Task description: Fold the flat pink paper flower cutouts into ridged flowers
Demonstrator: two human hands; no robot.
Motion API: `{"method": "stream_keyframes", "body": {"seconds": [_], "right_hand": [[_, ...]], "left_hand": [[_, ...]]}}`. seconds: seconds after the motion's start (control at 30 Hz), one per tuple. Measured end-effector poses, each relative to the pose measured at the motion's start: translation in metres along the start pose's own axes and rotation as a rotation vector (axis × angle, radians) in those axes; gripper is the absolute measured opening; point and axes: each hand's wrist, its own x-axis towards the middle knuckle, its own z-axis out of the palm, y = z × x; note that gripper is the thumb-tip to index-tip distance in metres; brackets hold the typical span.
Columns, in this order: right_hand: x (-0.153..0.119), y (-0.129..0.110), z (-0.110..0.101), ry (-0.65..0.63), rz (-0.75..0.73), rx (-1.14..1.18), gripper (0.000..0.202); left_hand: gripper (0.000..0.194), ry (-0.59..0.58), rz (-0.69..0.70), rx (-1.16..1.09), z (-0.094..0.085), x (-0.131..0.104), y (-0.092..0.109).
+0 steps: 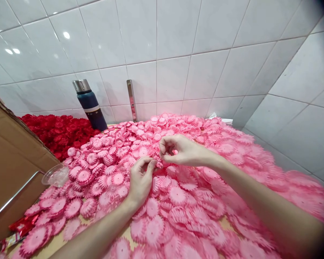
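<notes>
My left hand (140,178) is over the middle of a wide heap of pink scalloped flower discs (175,194). Its thumb and forefinger are pinched together, and whatever they hold is too small to make out. Just to the right and slightly higher, my right hand (182,151) has its fingers curled in to meet the thumb. Anything within that pinch is hidden. Pink petals show in the gap between the hands, but I cannot tell whether they are held or lie on the heap. Many discs have a small dark hole at the centre.
A dark blue bottle (91,108) with a steel cap stands by the tiled wall (175,79), beside a metal strip (131,100). Red flower pieces (62,131) are piled behind a cardboard box (13,158) at left. A clear plastic bowl (55,175) and red wrappers (23,225) lie near it.
</notes>
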Motion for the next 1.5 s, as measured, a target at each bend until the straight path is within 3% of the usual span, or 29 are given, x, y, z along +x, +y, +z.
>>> {"method": "stream_keyframes", "body": {"seconds": [0.17,0.3,0.43,0.63,1.5], "right_hand": [[-0.0007,-0.0026,-0.0069,0.090,-0.007,-0.022,0.011],[-0.0017,-0.0060,-0.0106,0.025,-0.010,0.005,0.007],[-0.0016,-0.0055,-0.0079,-0.063,-0.018,-0.015,0.019],[0.0000,-0.0018,-0.0040,-0.032,0.029,-0.051,0.013],[0.0013,0.0019,-0.0009,-0.060,-0.056,0.021,0.010]], "left_hand": [[0.019,-0.001,-0.024,-0.024,0.0006,0.0004,-0.0034],[0.018,0.003,-0.014,-0.017,0.0016,0.0006,-0.0011],[0.017,0.009,-0.009,-0.036,0.0015,0.0009,0.0034],[0.017,0.000,-0.032,-0.059,0.0007,0.0002,0.0062],[0.015,0.018,0.040,-0.023,0.0015,0.0020,0.0023]]}}
